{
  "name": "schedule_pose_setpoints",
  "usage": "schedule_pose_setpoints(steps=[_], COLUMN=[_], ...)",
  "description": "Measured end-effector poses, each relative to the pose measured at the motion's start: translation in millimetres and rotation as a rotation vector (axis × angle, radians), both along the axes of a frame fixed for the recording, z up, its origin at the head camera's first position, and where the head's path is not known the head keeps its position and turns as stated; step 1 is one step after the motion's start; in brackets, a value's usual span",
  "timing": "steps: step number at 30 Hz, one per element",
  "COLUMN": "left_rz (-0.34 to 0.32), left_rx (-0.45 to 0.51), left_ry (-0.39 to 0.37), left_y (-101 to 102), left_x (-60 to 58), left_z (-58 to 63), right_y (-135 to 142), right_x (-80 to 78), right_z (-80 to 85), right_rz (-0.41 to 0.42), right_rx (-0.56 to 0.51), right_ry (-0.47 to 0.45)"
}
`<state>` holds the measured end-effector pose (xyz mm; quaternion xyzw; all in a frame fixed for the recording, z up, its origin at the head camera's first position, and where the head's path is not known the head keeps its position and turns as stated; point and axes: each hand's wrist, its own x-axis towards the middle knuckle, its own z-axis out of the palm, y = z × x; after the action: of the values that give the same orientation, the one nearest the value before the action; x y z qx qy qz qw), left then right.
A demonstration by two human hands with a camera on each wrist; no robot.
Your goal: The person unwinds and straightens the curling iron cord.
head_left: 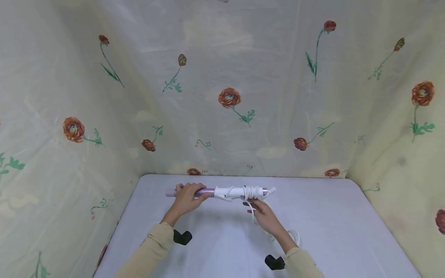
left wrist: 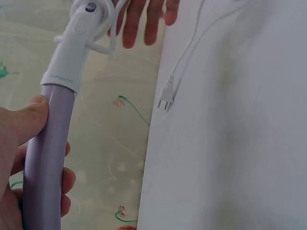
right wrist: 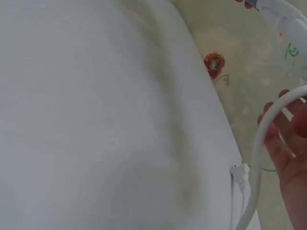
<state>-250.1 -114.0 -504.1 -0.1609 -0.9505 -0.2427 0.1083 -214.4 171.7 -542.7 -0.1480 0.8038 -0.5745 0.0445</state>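
Above the far half of the table (head_left: 323, 220), the left hand (head_left: 189, 197) grips a purple-and-white wand (head_left: 221, 191) by its purple part, fingers wrapped round the far side and thumb laid along the near side, pointing right toward the white part. The wand lies level, running left to right. At its right end, the right hand (head_left: 265, 217) sits just on the near side of the white cord (head_left: 252, 192) coiled round the wand; its fingers reach left, loosely extended and spread, clasped round nothing. Whether they touch the cord, I cannot tell. A strand hangs from the coils beside those fingers.

Both forearms slant in from the near edge, the left one angling right as it goes far, the right one angling left, in beige sleeves (head_left: 153, 247). A loop of cord shows beside the right wrist, and the plug (left wrist: 167, 90) is by the table surface. Black pieces (head_left: 182, 238) show beside the sleeves. Flowered cloth (head_left: 271, 69) rises beyond the table and along its left and right sides.
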Motion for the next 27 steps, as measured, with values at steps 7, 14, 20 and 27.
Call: schedule_pose_setpoints(steps=[7,14,20,27], left_rz=[-0.001,0.000,0.011,0.006], left_rx=[0.023,-0.029,-0.047,-0.029], left_ry=[0.035,0.083,0.143,0.150], left_y=[5,5,8,13], left_x=[-3.0,-2.9,-5.6,-9.1], left_z=[5.4,4.8,1.0,0.9], right_y=[-1,-13,-26,-29], right_x=[0.5,-0.2,0.4,6.6], right_z=[2.9,2.6,5.5,5.2], right_rz=[0.169,0.026,-0.030,-0.158], right_rx=[-0.397,-0.388,-0.360,-0.152], right_ry=[-0.156,-0.278,-0.384,-0.265])
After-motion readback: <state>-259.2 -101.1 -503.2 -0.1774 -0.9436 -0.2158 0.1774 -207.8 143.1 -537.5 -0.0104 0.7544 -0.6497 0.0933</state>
